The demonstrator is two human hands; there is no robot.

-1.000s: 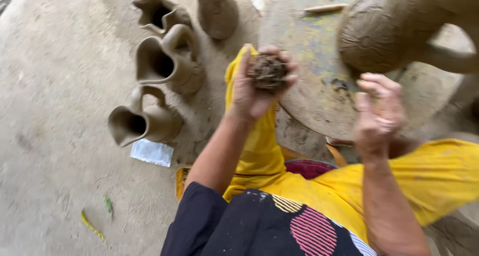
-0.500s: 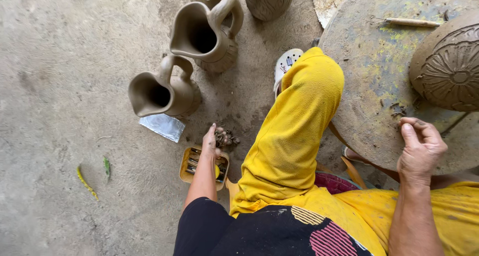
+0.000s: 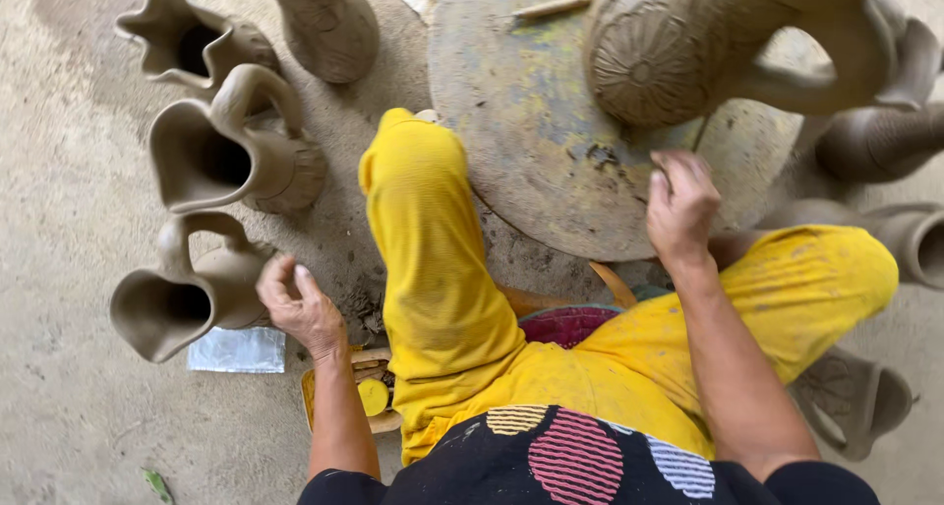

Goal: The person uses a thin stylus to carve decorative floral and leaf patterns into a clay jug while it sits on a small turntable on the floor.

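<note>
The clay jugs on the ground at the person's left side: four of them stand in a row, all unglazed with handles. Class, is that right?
Not quite. The head view shows three handled clay jugs there, not four, all unglazed, beside the left hand.

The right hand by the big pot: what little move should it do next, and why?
Probably reach a bit forward to the big pot. The right hand rests on the round board just below it, fingers curled, holding nothing I can see. The left hand is off by the jug on the ground.
</note>
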